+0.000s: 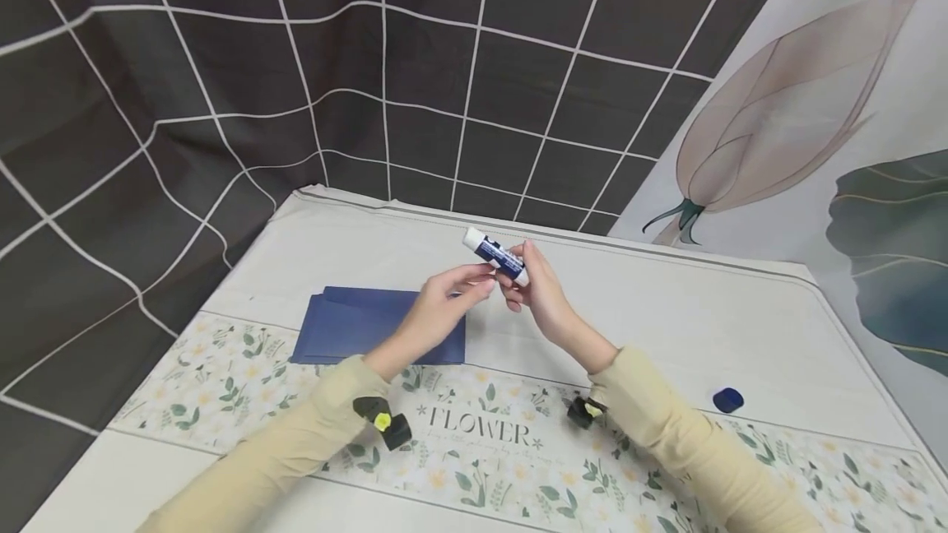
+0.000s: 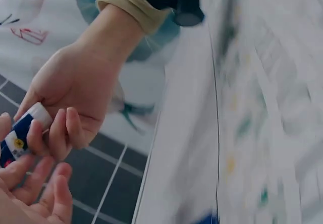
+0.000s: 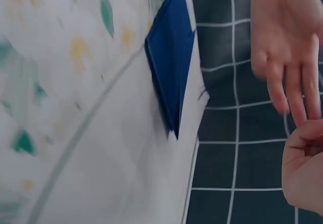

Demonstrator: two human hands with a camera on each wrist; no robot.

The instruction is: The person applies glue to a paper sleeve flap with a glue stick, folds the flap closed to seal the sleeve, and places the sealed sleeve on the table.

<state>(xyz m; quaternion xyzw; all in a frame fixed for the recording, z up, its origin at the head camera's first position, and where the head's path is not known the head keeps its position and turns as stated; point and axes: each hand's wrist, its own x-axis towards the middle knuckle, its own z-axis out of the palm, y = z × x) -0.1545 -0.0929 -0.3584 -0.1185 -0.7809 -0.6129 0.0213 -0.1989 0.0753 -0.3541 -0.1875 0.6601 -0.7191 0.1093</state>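
Note:
My right hand (image 1: 544, 290) holds a blue glue stick (image 1: 494, 255) with white ends, raised above the table and tilted with one end up to the left. In the left wrist view, the curled fingers of that hand grip the glue stick (image 2: 20, 135) near one white end. My left hand (image 1: 444, 303) is just below and beside it, fingers extended and loosely bent; in the right wrist view the left hand (image 3: 287, 42) shows straight, spread fingers. Whether its fingertips touch the tube I cannot tell. Behind the left hand lie flat dark blue folded papers or envelopes (image 1: 355, 323).
A small dark blue rounded piece (image 1: 728, 400) lies on the table near the right forearm. The white tablecloth (image 1: 629, 294) carries a flowered band with lettering. A dark grid-patterned curtain (image 1: 429, 64) hangs behind the far edge, and a leaf-printed one (image 1: 785, 105) at the right.

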